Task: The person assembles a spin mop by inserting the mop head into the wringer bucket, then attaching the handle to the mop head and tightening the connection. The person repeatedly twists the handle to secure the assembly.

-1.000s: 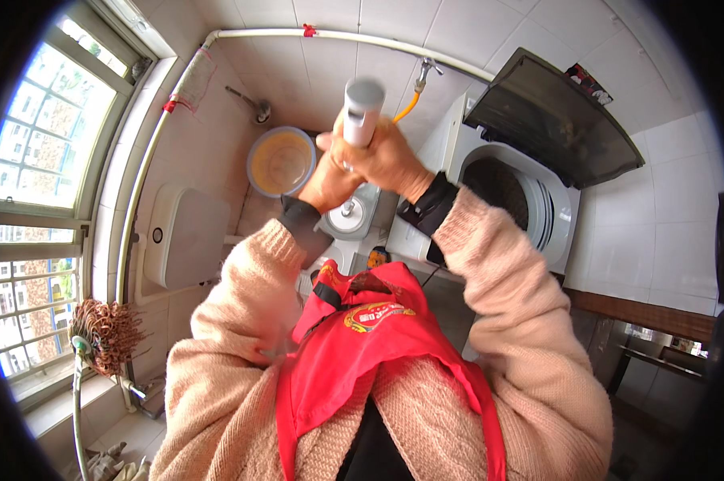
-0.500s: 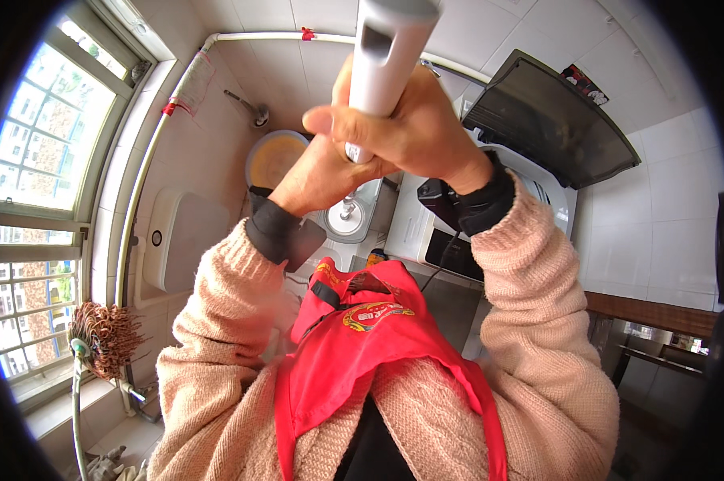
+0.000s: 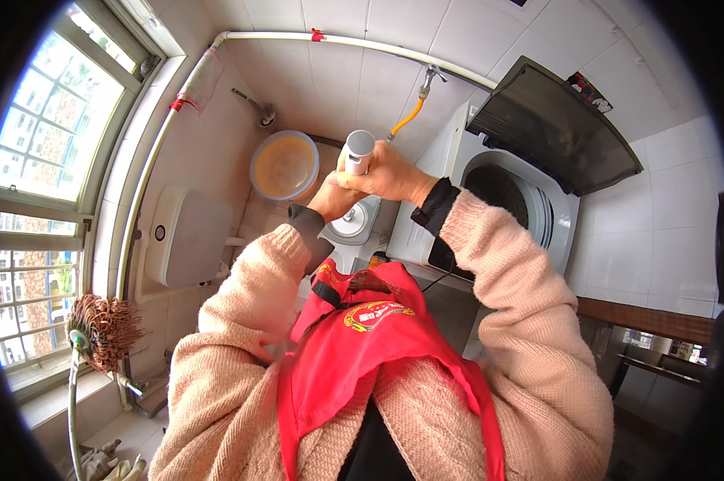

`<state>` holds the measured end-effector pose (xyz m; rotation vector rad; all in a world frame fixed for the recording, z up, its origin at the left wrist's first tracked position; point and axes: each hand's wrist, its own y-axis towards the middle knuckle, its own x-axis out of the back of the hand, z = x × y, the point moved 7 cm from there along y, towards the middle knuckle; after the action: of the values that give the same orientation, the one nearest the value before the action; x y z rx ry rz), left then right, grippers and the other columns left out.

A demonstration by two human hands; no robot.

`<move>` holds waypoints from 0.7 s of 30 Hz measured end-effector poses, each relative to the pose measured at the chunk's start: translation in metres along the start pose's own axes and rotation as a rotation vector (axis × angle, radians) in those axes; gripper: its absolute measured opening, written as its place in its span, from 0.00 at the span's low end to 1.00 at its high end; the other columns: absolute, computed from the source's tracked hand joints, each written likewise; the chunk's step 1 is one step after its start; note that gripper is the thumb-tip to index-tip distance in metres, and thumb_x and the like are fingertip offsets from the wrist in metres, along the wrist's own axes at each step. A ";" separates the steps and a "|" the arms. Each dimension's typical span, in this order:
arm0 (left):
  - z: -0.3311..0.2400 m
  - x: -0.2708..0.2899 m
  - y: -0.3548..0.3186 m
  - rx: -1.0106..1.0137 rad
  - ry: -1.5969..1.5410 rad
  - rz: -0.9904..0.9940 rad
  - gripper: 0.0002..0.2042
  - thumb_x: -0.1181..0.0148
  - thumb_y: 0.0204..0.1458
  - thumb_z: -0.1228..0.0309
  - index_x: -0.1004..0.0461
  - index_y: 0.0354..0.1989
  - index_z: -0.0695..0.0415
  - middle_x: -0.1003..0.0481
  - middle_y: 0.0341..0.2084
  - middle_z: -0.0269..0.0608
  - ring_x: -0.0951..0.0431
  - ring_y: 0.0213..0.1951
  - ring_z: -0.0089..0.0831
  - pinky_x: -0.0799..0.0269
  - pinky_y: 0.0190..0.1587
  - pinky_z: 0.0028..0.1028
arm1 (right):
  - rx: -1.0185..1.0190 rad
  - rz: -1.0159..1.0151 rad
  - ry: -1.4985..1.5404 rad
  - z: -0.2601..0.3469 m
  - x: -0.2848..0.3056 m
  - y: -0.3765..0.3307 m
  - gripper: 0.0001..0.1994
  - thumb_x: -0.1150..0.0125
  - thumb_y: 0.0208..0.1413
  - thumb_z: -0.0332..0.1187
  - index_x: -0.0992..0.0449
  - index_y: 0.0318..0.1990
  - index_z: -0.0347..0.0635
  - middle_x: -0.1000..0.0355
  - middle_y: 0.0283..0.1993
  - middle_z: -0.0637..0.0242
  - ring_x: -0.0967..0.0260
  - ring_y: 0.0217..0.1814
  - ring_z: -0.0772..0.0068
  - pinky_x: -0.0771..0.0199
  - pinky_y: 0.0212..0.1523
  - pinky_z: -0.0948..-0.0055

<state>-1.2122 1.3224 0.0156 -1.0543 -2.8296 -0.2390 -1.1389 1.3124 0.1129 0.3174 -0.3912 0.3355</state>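
Note:
Both my hands are wrapped round the white handle [image 3: 357, 151] of what looks like a mop, its rounded top end tilted up toward me. My right hand [image 3: 390, 172] grips from the right, just under the top. Lower and to the left, my left hand [image 3: 334, 197] is closed against it, the two hands touching. Below them stands a grey-white mop bucket [image 3: 369, 228] with a pale round disc [image 3: 349, 221] in it. My hands hide most of the pole between the grip and the disc.
A round tub [image 3: 285, 166] with a yellowish inside stands left of the hands. At right is a top-loading washing machine [image 3: 560, 232], its dark lid [image 3: 556, 124] raised. An orange hose [image 3: 407, 118] hangs from a wall tap. A brown-stringed mop [image 3: 108, 333] leans by the window.
Both hands and the handle have come down, away from my head, toward the bucket. The tap, hose and washer opening they had covered now show. Both hands keep their hold.

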 end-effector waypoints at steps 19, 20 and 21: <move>0.020 0.005 0.000 -0.084 0.198 -0.137 0.19 0.34 0.53 0.71 0.29 0.53 0.56 0.22 0.41 0.45 0.23 0.44 0.32 0.27 0.49 0.33 | 0.131 -0.050 -0.099 -0.011 0.002 0.002 0.11 0.30 0.50 0.35 0.24 0.32 0.38 0.25 0.28 0.62 0.28 0.29 0.63 0.28 0.34 0.67; 0.034 0.005 0.004 0.107 0.155 -0.070 0.20 0.33 0.52 0.71 0.30 0.53 0.57 0.23 0.43 0.45 0.24 0.46 0.31 0.27 0.49 0.32 | 0.092 -0.002 -0.132 -0.010 0.004 0.001 0.09 0.31 0.50 0.32 0.23 0.33 0.38 0.24 0.29 0.64 0.26 0.31 0.69 0.27 0.37 0.70; 0.034 0.005 0.006 0.150 0.236 0.036 0.23 0.32 0.53 0.70 0.33 0.56 0.59 0.24 0.45 0.44 0.24 0.48 0.29 0.27 0.49 0.31 | 0.085 0.015 -0.173 -0.006 0.007 0.004 0.10 0.30 0.50 0.34 0.23 0.34 0.39 0.23 0.30 0.64 0.25 0.33 0.69 0.27 0.38 0.71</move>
<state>-1.2135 1.3365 -0.0162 -0.9746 -2.5716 -0.1358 -1.1322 1.3199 0.1121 0.4287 -0.5506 0.3406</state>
